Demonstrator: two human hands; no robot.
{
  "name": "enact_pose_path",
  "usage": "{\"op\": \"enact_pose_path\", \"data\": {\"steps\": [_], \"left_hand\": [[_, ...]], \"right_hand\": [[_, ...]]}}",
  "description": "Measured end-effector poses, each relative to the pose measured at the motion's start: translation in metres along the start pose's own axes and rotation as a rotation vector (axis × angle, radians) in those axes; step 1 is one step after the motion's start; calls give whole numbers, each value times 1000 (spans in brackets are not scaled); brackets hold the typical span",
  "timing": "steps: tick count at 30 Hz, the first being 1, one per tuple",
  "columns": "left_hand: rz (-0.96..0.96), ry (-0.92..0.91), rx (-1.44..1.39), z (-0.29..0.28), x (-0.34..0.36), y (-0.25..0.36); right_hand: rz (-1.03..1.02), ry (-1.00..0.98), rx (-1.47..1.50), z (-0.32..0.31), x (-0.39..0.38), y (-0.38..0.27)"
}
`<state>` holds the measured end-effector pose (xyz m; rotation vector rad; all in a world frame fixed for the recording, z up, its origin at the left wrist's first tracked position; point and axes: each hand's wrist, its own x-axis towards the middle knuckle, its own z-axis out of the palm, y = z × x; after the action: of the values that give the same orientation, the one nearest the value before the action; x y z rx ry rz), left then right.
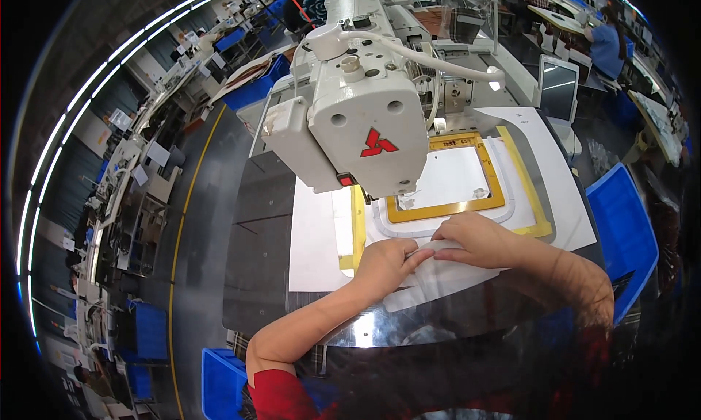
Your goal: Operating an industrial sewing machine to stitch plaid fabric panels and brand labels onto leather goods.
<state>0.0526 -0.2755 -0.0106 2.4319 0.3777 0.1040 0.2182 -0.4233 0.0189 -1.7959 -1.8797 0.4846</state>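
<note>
My left hand (pixel 388 264) and my right hand (pixel 475 241) meet at the near side of a sewing machine's work table. Between their closed fingers and thumbs they pinch a translucent whitish sheet (pixel 409 297), whose lower part hangs toward the table's front edge. Just beyond my hands lies a yellow rectangular frame (pixel 445 211), set on a white template with a rounded groove. Over its left side looms the white head of the sewing machine (pixel 365 120). The needle area is mostly hidden under the head.
A large white board (pixel 314 263) with yellow tape strips (pixel 537 193) covers the dark table (pixel 255 274). Blue bins stand at the right (pixel 621 230) and lower left (pixel 223 383). A screen (pixel 558 88) stands at back right. Other people sit at far workstations.
</note>
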Motion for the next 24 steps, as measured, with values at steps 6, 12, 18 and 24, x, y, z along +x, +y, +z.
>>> {"op": "enact_pose_path", "data": {"steps": [6, 12, 18, 24], "left_hand": [[-40, 1, 257, -18, -22, -4], [304, 199, 325, -14, -10, -8], [336, 233, 428, 3, 17, -15], [330, 209, 436, 2, 19, -16]], "right_hand": [[306, -132, 191, 4, 26, 16], [375, 27, 65, -5, 64, 43], [336, 98, -107, 10, 79, 55], [324, 31, -106, 4, 78, 60]]}}
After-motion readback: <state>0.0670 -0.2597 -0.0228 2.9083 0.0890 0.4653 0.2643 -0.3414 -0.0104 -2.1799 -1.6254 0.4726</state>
